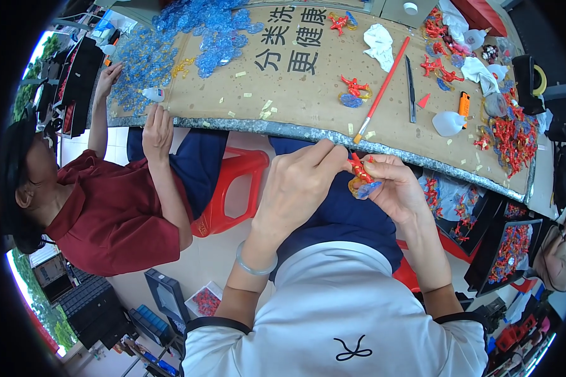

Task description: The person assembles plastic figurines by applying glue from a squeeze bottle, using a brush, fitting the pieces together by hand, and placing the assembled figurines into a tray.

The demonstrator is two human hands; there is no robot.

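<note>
Just off the table's near edge, above my lap, is a small red plastic figurine (359,168) with a clear blue and yellow base. My right hand (396,186) grips it between thumb and fingers from the right. From the other side, my left hand (305,182) is closed in a pinch at the figurine's left limb; its fingertips are partly hidden. A similar red figurine (355,87) lies on the cardboard beyond my hands. Between that one and the right side of the table lie a red-handled paintbrush (383,88) and a dark slim tool (410,88).
A heap of red figurines (512,141) covers the table's right end, near a white bottle (448,124) and an orange lighter (464,103). Blue clear pieces (201,31) pile up at far left. A co-worker (119,207) sits at my left; black trays (506,251) stand at lower right.
</note>
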